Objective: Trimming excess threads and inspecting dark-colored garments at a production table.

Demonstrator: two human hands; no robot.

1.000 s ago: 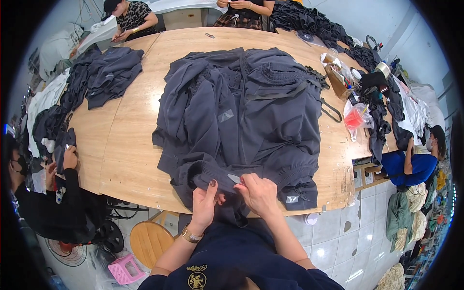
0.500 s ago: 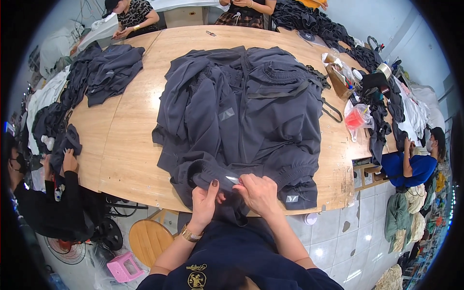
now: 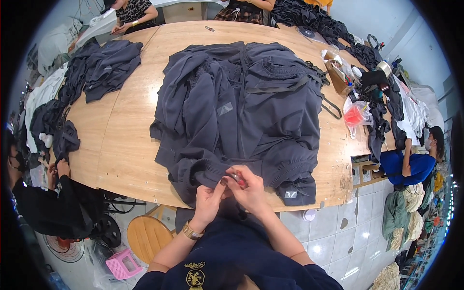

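Dark grey garments (image 3: 282,118) with gathered elastic edges lie heaped on the wooden table before me. At the pile's near edge, my left hand (image 3: 208,203) pinches a dark gathered garment edge (image 3: 205,170) between thumb and fingers. My right hand (image 3: 251,191) is closed round small thread snips (image 3: 241,182), of which a red part and a bit of metal show. Both hands' fingertips meet over the cloth, so what lies between them is partly hidden. A grey patch (image 3: 290,195) shows on the garment right of my hands.
More dark garments (image 3: 113,65) lie at the far left of the table (image 3: 128,145). To the right stand a cup of red drink (image 3: 355,115) and a brown box (image 3: 340,79) of tools. Co-workers sit around the table. A round wooden stool (image 3: 149,239) is behind on the left.
My right hand has moved left and turned in, bringing the snips to my left fingertips; the blade shows less. The co-worker's hands at the left have shifted down from the cloth.
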